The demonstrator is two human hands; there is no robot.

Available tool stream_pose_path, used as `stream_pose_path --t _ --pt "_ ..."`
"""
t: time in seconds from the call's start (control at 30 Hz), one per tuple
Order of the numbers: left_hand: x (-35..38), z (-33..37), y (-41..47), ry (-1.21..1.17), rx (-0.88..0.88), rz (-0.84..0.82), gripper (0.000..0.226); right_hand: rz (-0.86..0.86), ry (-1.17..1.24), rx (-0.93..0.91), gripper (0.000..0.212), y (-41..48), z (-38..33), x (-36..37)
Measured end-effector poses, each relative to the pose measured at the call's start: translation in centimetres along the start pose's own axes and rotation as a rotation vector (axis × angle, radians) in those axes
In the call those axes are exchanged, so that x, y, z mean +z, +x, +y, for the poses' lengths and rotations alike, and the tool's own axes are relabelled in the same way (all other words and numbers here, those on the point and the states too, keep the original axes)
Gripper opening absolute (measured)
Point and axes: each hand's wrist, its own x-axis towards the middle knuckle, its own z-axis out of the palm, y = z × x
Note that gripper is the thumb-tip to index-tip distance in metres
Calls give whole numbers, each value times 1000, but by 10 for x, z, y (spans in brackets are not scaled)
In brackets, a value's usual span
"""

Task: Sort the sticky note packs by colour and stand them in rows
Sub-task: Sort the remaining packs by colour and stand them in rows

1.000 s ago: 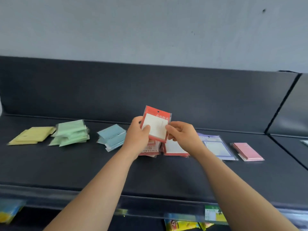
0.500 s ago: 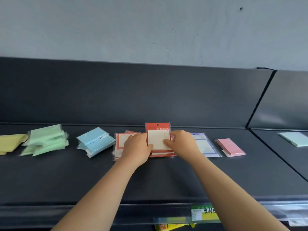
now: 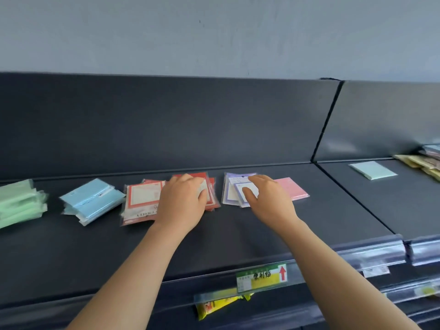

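Sticky note packs lie flat in piles along a dark shelf: green packs at the far left, then blue packs, red-framed packs, purple packs and a pink pack. My left hand rests on the right-hand red stack, its fingers bent down onto the top pack. Over the purple packs lies my right hand, thumb on the face of the small top pack and fingers at its far edge.
The shelf's back panel rises behind the piles. On the neighbouring shelf to the right lie a pale green pad and mixed yellow packs. A price label sits on the front rail, with yellow goods below.
The red pack held up in both hands came down onto the red stack. My right hand then left it and moved right onto the purple packs. The view swung to the right.
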Motion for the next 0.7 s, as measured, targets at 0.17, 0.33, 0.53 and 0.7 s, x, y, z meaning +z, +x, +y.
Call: stream_pose_path --t 0.17,0.33,0.53,0.7 --pt "19 66 4 -23 87 -13 30 37 -56 69 20 -17 59 -35" --pt "46 153 6 -64 124 -19 30 31 -105 115 34 -32 136 -80" --pt "89 263 10 -130 133 -59 32 10 -163 147 38 -47 245 -136" --pt "128 339 14 -151 159 -120 34 -14 -196 192 45 -56 327 -171"
